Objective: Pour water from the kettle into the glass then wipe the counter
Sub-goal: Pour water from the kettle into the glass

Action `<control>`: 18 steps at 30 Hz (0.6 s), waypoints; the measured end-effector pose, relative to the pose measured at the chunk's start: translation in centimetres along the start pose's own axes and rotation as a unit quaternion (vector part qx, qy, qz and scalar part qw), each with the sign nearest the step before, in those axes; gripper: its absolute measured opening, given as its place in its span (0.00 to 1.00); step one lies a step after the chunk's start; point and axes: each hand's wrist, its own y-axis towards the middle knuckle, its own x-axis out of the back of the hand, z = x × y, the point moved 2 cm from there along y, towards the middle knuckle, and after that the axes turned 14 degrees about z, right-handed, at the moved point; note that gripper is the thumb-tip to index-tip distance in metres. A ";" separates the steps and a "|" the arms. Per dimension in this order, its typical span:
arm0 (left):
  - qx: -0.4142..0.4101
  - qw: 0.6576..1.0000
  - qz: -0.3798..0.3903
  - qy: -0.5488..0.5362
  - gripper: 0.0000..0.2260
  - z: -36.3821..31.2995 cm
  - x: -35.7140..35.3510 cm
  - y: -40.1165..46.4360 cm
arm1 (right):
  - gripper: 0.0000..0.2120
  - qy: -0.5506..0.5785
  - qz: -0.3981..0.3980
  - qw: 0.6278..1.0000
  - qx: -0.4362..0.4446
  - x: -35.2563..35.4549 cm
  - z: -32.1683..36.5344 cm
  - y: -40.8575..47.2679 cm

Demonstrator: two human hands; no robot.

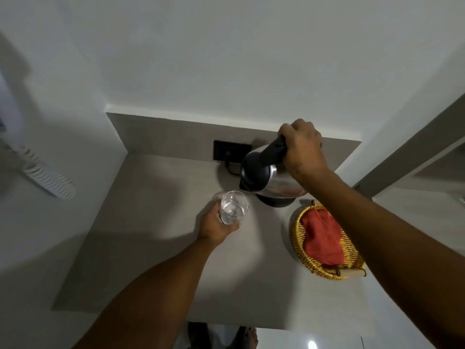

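Observation:
A steel kettle [273, 181] with a black lid and black handle is tilted to the left above its black base [275, 202], spout toward the glass. My right hand [303, 149] grips the kettle's handle from above. A clear glass [234, 207] stands on the grey counter [156, 222] just left of and below the spout, with some water in it. My left hand [216, 226] is wrapped around the glass's lower part. A red cloth [320, 239] lies in a woven basket [299, 248] at the right.
A black wall socket [227, 150] with a cord sits on the backsplash behind the kettle. White walls enclose the counter at the left and back. The counter's front edge is near my feet. A white ribbed object [47, 176] hangs at the left.

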 end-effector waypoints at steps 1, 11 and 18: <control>-0.003 1.000 0.004 -0.002 0.32 0.0 0.0 0.0 | 0.09 -0.031 0.009 0.999 0.022 0.2 0.9 -0.1; -0.021 1.000 0.009 0.006 0.31 0.1 0.4 0.0 | 0.10 -0.190 0.071 0.972 0.118 -0.2 5.2 -0.8; -0.028 1.000 0.007 -0.007 0.28 0.2 0.3 0.0 | 0.09 -0.221 0.071 0.964 0.130 0.0 6.8 -0.5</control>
